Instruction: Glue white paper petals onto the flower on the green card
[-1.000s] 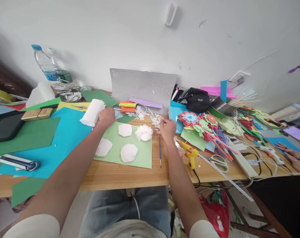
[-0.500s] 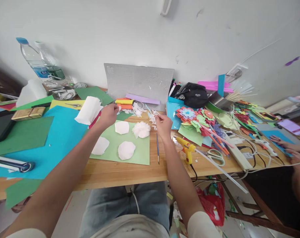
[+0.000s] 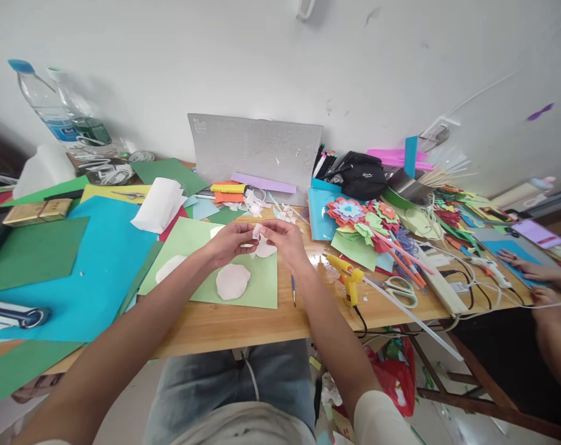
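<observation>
My left hand [image 3: 228, 241] and my right hand [image 3: 282, 238] meet above a light green sheet [image 3: 256, 285], fingers pinched together on a small white paper scrap [image 3: 256, 231]. Under the hands lies a fluffy white paper flower [image 3: 265, 249], partly hidden. A white paper disc [image 3: 232, 281] rests on the green sheet just below the hands, and another disc [image 3: 169, 268] shows left of my forearm. A folded white paper [image 3: 160, 204] lies to the left on the coloured sheets, clear of both hands.
Blue sheet [image 3: 99, 259], dark green sheet [image 3: 29, 253], grey cutting mat [image 3: 256, 148] against the wall, thin brush [image 3: 293, 290], yellow glue gun [image 3: 347, 275], scissors [image 3: 403, 293], paper flowers pile [image 3: 368, 225], black pouch [image 3: 364, 176], water bottles [image 3: 57, 111]. Another person's hands [image 3: 531, 275] at right.
My left hand let go of the folded white paper and came to the middle. My right hand drew back from the scraps with a small white piece; both hands now pinch it.
</observation>
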